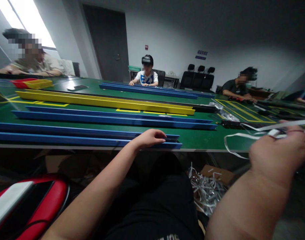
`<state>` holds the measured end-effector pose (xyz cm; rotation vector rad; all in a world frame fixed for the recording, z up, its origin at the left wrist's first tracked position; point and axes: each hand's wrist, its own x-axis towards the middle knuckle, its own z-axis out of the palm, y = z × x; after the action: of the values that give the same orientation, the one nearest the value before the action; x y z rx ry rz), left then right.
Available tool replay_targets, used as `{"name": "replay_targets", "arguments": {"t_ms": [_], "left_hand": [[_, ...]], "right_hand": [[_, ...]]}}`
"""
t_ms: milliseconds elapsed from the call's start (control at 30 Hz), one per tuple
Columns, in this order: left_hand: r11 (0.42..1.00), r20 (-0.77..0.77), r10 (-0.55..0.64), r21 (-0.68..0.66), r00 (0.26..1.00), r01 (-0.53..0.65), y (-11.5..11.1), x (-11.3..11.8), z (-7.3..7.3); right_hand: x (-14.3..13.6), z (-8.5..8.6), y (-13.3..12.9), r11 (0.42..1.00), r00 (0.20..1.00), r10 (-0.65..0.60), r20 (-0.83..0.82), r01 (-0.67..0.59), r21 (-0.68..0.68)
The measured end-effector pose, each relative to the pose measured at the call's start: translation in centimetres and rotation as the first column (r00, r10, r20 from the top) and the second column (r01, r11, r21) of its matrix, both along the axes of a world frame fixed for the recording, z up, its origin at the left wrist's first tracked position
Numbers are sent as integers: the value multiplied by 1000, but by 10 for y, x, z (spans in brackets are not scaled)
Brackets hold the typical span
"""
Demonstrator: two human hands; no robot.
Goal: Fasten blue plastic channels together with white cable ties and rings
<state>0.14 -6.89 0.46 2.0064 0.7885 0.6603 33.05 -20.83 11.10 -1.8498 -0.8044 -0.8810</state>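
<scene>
My left hand [149,137] lies over the right end of the nearest blue channel rail [87,138], at the table's front edge. Its fingers bend loosely, with a gap between thumb and forefinger, and a dark piece shows inside the rail beside them. On the right, my right hand [277,145] is raised and closed around thin white strips [252,128]. One strip loops down to the left of that hand, over the table edge. Behind the nearest rail lie a second blue rail [112,118] and a yellow rail [104,101].
More blue rails [147,90] lie farther back on the green table [197,138]. Red [23,82] and yellow trays [41,84] stand at far left. Clear plastic [226,115] lies right. Strip scraps [210,190] fill a box below; a red chair [52,196] is left. Several people sit around.
</scene>
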Motion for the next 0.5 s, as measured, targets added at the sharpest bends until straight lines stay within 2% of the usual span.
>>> {"name": "replay_targets", "arguments": {"t_ms": [133,267,433,500], "left_hand": [[1000,1,10,2,1000,-10,-1,0,0],[1000,6,6,-1,1000,-6,0,0,0],[1000,-15,8,3,1000,-8,1,1,-1],[1000,-22,13,4,1000,-13,1,1,-1]], "right_hand": [[7,-9,0,999,1000,-3,-23,4,41],[12,-10,4,999,996,25,-81,-22,42],[26,-18,15,998,961,-22,-274,38,53],[33,-26,22,996,964,37,-264,-13,91]]}}
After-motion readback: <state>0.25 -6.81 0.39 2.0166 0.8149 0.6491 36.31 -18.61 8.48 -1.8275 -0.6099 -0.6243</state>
